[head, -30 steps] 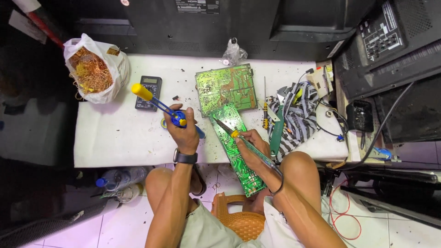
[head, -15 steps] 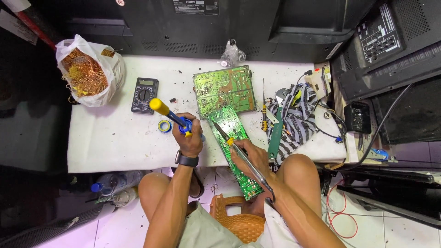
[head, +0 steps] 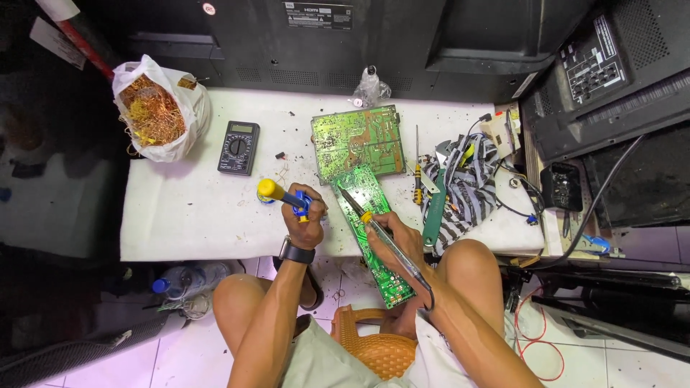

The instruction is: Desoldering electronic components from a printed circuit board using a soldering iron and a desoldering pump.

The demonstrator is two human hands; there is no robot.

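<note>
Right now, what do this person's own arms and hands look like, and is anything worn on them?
Both arms are bare, with no sleeves showing and no gloves. The left hand has a dark wristwatch with a black band strapped around its wrist. The right hand wears nothing visible: no watch and no bracelet; rings are too small to tell.

A white plastic bag [head: 159,108] full of tangled copper wire sits at the far left corner of the white counter [head: 187,223]. Near it lies a dark meter [head: 238,147] with a small grey screen at its top. A small clear bag [head: 371,90] sits at the back edge, and a white label [head: 316,14] and a round sticker [head: 208,8] are on the black case behind.
</note>
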